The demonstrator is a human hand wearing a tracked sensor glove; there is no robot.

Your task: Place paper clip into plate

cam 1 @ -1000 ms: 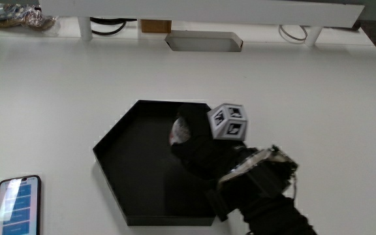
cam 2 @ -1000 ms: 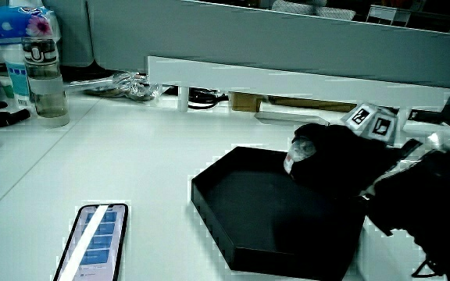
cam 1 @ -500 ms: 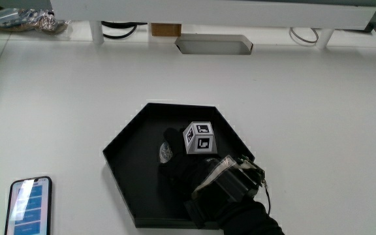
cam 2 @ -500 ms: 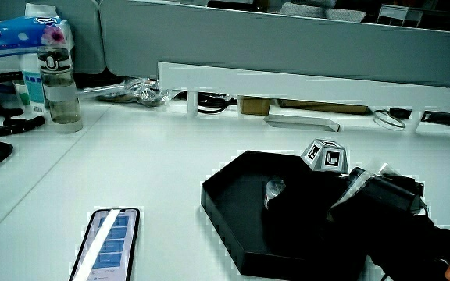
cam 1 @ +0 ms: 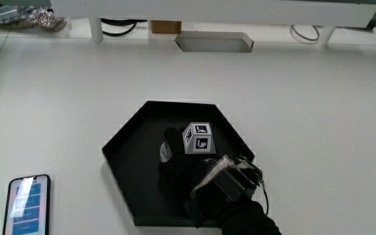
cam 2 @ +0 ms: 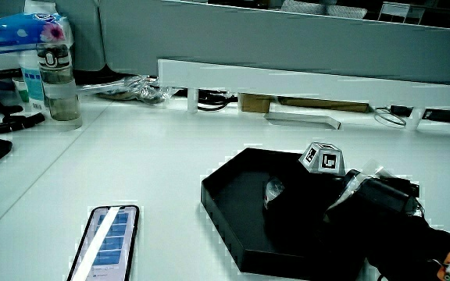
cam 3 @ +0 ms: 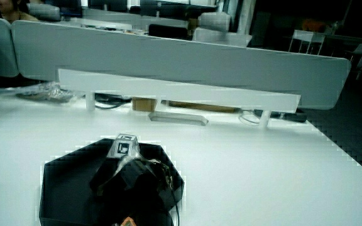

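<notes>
Phone point(cam 1: 25, 205) is lying face up at the table's edge nearest me, well apart from the work. Next out, I am keeping the hand point(cam 1: 188, 163) low inside the black hexagonal plate point(cam 1: 126, 173), forearm crossing its near rim. Something small and pale is showing at the fingertips point(cam 1: 166, 151), which I am taking to be the paper clip point(cam 2: 273, 190); the fingers are looking curled around it, just above the plate floor or touching it, I cannot tell which. To do this step well, I am thinking the release should happen over the middle of the floor, away from the walls, with the fingers opening gently so the clip is not flicking out. Farther off, a water bottle point(cam 2: 51, 78) is standing near the low partition point(cam 3: 168, 59).
</notes>
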